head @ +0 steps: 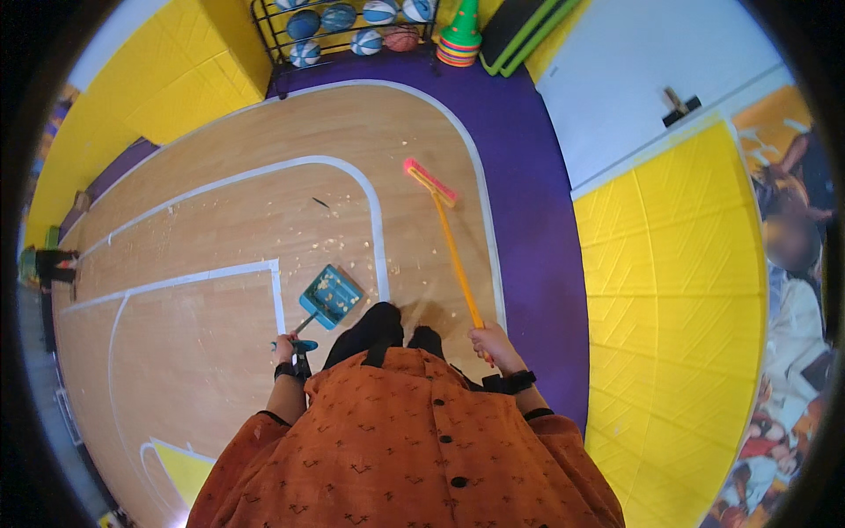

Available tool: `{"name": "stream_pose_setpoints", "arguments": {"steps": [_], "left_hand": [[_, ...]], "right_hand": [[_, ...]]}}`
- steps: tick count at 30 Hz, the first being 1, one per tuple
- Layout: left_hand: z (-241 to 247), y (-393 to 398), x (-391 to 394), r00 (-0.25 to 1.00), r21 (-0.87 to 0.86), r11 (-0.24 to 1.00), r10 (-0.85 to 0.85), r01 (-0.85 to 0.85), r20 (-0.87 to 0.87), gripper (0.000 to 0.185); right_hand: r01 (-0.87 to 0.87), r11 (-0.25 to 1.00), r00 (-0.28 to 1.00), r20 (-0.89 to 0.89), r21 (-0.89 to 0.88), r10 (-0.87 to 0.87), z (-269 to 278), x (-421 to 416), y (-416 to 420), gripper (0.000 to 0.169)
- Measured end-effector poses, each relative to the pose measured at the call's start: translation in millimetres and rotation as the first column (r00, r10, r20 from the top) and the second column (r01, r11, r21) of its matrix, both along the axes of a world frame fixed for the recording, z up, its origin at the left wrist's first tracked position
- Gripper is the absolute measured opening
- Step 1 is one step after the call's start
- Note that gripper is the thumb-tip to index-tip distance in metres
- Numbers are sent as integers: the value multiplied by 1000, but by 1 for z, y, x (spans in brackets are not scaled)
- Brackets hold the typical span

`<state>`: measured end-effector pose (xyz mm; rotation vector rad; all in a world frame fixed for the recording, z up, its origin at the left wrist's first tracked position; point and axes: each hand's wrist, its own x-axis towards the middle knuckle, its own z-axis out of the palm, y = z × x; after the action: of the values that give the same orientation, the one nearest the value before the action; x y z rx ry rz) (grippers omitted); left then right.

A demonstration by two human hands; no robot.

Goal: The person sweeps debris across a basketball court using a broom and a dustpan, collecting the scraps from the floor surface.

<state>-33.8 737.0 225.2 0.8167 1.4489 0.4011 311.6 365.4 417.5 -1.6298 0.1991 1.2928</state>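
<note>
My right hand point(492, 343) grips the orange handle of a broom point(455, 264), whose pink-bristled head point(430, 181) points away from me over the wooden court floor. In my left hand point(285, 346) is the handle of a teal long-handled dustpan point(330, 297). Pale scraps point(337, 300) lie inside its pan, just ahead of my feet. More pale scraps point(317, 245) are scattered over the floor beyond the dustpan. Among them lies a thin dark object point(320, 202), too small to identify.
A black rack point(350, 41) of basketballs stands at the far wall, beside stacked cones point(460, 39) and green-edged black panels point(528, 33). Yellow padding point(667, 317) and a white door point(653, 86) line the right side. A purple border point(535, 264) edges the court.
</note>
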Motion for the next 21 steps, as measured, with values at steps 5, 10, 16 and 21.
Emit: {"name": "stream_pose_setpoints", "arguments": {"steps": [5, 10, 16, 21], "left_hand": [[-1, -32, 1, 984, -66, 982, 177, -174, 35, 17], [-20, -70, -16, 931, -163, 924, 361, -347, 64, 18], [36, -125, 4, 893, 18, 953, 290, -303, -345, 25], [-36, -200, -94, 815, 127, 986, -15, 109, -579, 25]], "right_hand": [[-148, 977, 964, 198, -156, 178, -9, 62, 21, 12], [-248, 957, 951, 149, -149, 270, -12, 86, 30, 12], [-271, 916, 932, 157, -297, 327, 4, 117, 36, 16], [-356, 909, 888, 226, -214, 401, 0, 162, 75, 17]]}}
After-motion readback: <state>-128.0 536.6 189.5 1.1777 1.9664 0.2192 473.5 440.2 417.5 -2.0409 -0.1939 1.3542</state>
